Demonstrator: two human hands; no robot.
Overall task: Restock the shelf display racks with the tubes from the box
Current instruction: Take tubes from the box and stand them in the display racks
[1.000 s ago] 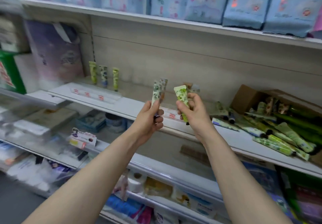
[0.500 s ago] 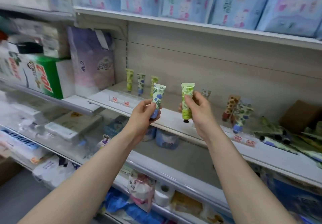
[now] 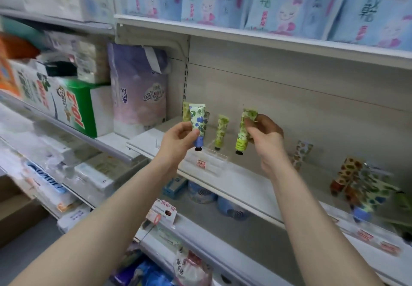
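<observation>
My left hand [image 3: 178, 139] grips a blue-flowered tube [image 3: 198, 125], cap down, just above a clear display rack [image 3: 207, 157] on the white shelf [image 3: 252, 187]. My right hand [image 3: 266, 139] pinches a green tube [image 3: 244, 133] by its upper end, cap down, over the rack's right side. A green-patterned tube [image 3: 221, 133] stands upright in the rack between my hands, and two more tubes stand partly hidden behind the blue one. The box is out of view.
Further right on the shelf stand an orange-spotted tube [image 3: 302, 154] and a blurred cluster of tubes [image 3: 361, 185]. A purple tissue pack [image 3: 139, 89] sits left of the rack. Blue packs [image 3: 278, 2] fill the shelf above; lower shelves hold assorted goods.
The view has swung left along the shelf, so the box has left the frame. Both hands have carried their tubes left to the rack with the three standing tubes.
</observation>
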